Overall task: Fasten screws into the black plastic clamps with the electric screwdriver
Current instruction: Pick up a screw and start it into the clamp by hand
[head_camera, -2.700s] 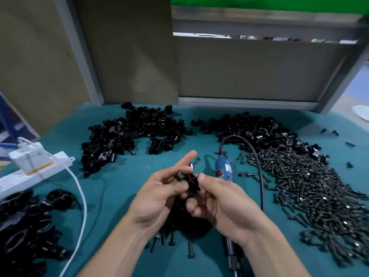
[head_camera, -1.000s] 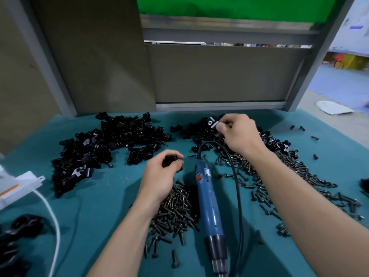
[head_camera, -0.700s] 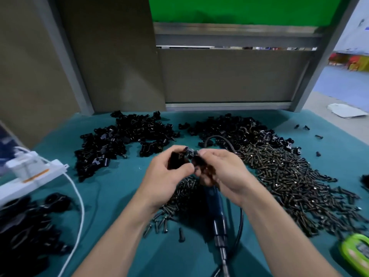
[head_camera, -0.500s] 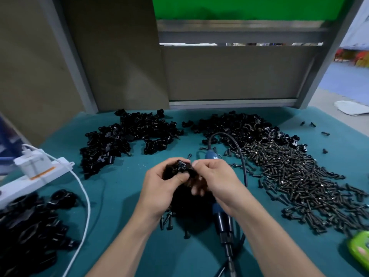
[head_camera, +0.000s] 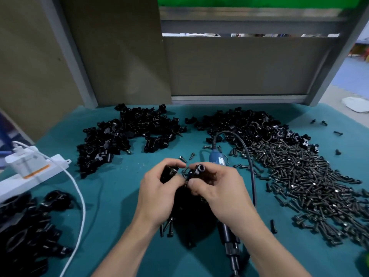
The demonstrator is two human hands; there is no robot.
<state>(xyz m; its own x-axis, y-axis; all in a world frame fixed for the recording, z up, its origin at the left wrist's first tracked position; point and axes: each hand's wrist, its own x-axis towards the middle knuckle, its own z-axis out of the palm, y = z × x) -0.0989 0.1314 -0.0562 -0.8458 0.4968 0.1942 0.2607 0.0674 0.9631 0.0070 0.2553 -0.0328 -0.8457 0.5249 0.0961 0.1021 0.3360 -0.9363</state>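
The screwdriver (head_camera: pixel 218 159) lies flat on the teal bench (head_camera: pixel 111 196), blue body away from the person and dark tip end toward them, and no hand grips it. Just left of its blue body, raised off the bench, the two hands meet. The left hand (head_camera: pixel 159 194) curls its fingers (head_camera: pixel 172 163) and thumb round a black clamp part (head_camera: pixel 169 172). The right hand (head_camera: pixel 221 188), which hides the screwdriver's middle, pinches a second part (head_camera: pixel 197 169) between thumb and bent fingers, with a round opening in that part facing up. The two parts sit just beside each other; whether they touch cannot be told. A black cord (head_camera: pixel 252 168) leaves the screwdriver's far end, arcs right and runs back along its right side. Right of the screwdriver spreads a wide bed of dark screws (head_camera: pixel 309 186). Left of its tip end, under the hands, lies a small heap (head_camera: pixel 168 226) of them, mostly in shadow. Beyond its far end and to the right sits a clamp pile (head_camera: pixel 243 124), which meets the bed of screws. Another pile (head_camera: pixel 129 136) lies beyond and to the left. Well to the screwdriver's left stand a white power strip (head_camera: pixel 30 172) and its white cable (head_camera: pixel 79 196), with larger black parts (head_camera: pixel 26 226) nearer the person.
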